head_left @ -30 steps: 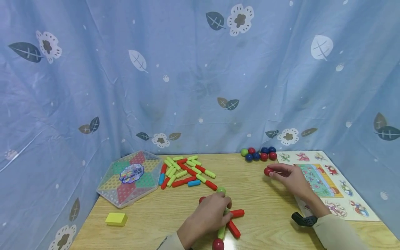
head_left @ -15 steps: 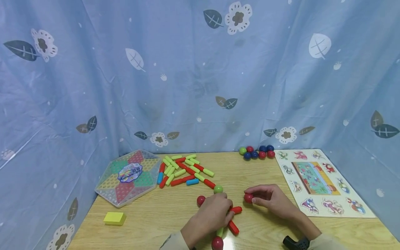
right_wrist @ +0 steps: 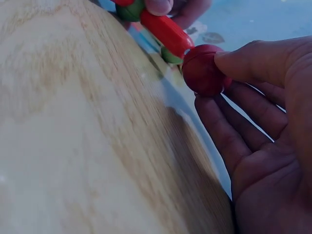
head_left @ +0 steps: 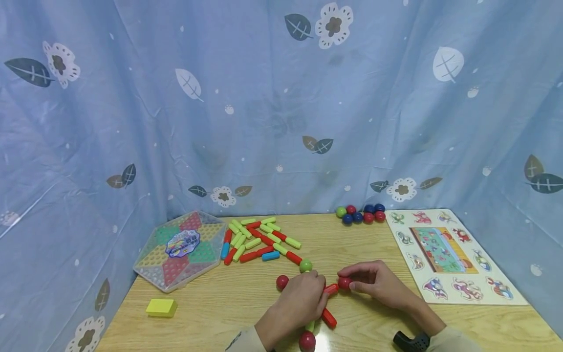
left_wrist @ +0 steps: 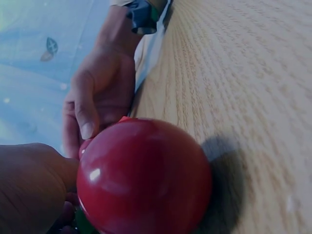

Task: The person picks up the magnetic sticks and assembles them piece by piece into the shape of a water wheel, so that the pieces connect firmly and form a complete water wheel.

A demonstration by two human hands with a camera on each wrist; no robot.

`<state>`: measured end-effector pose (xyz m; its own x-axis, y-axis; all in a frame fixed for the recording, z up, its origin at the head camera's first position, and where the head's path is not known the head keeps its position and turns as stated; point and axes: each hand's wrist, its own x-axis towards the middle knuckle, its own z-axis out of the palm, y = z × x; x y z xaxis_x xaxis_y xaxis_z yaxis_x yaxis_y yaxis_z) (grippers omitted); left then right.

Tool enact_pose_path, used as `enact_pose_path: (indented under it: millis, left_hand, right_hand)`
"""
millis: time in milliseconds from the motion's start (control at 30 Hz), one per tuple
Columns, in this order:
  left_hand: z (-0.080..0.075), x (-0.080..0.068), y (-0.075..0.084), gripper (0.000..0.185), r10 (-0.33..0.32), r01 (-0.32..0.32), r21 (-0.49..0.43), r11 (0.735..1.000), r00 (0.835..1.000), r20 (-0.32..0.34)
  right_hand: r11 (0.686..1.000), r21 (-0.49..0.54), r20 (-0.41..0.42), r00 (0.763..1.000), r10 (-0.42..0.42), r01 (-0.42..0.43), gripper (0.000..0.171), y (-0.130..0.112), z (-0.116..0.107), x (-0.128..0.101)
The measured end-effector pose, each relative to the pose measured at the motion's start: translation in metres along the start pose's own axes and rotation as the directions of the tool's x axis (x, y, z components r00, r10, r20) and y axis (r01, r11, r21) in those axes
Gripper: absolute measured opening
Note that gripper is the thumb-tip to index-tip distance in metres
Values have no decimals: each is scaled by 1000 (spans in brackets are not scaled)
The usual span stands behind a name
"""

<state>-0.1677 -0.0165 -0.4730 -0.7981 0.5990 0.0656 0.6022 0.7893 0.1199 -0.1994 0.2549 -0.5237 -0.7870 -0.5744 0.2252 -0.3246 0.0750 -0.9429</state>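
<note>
The right hand [head_left: 378,283] pinches a red ball [head_left: 344,282] between thumb and fingertips, touching the end of a short red rod [head_left: 331,289]. That rod's long axis slants up-right toward the ball. The left hand [head_left: 299,305], just left of the ball, curls over the rod-and-ball figure on the bench [head_left: 228,313]. The label on the hexagonal game box [head_left: 181,249], far left of the ball, is too small to read.
</note>
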Motion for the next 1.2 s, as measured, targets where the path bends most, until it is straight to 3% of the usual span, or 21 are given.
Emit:
enact_pose_path:
  millis: [267,533,700,933,1200]
  left_hand:
    - [-3,-2,-5,25,-7,7,-42,999,1000,-6]
    - [-15,-10,-19,25,105,-103,-107,989,994,15]
    - [-17,-12,-24,29,131,-124,-149,981,991,37]
    - [-18,-10,-24,24,158,-146,-165,975,986,59]
    - [-20,-12,-21,17,194,-178,-178,968,978,78]
  right_hand:
    - [999,-42,-22,1000,20,-21,32,-2,6,8]
    - [991,-128,-56,998,34,-41,31,-2,10,14]
    - [990,-133,-73,997,38,-47,32,-3,4,14]
    - [980,-196,-227,974,-12,-34,29,-13,-49,4]
    - [940,-307,-361,932,29,-148,37,-15,-124,-4]
